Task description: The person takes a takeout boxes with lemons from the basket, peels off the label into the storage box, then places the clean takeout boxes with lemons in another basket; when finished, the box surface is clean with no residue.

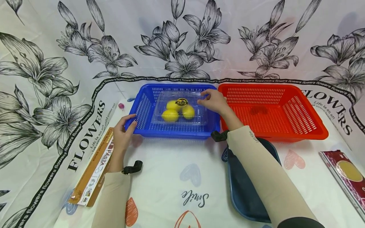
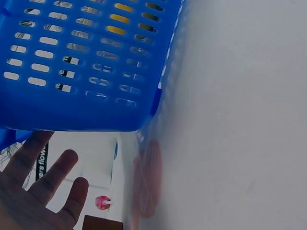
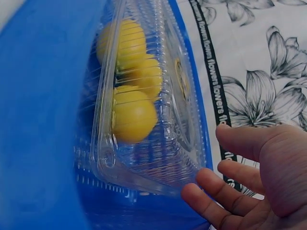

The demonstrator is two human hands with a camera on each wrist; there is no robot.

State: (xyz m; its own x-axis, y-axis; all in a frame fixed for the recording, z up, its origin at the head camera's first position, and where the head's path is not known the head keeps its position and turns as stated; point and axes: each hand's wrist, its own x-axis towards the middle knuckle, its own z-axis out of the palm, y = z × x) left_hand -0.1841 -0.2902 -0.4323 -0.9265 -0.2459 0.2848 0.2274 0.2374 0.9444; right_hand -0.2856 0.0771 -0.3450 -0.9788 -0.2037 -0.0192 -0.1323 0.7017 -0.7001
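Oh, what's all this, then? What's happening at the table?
A person is working with both bare hands at a blue basket. Inside it sits a clear plastic box with three yellow fruits visible in it. The left hand is at the basket's left end; the right hand is by the box's right side, fingers spread, though whether it touches is hard to tell. A red basket stands alongside, and a dark tray lies partly beneath the right forearm.
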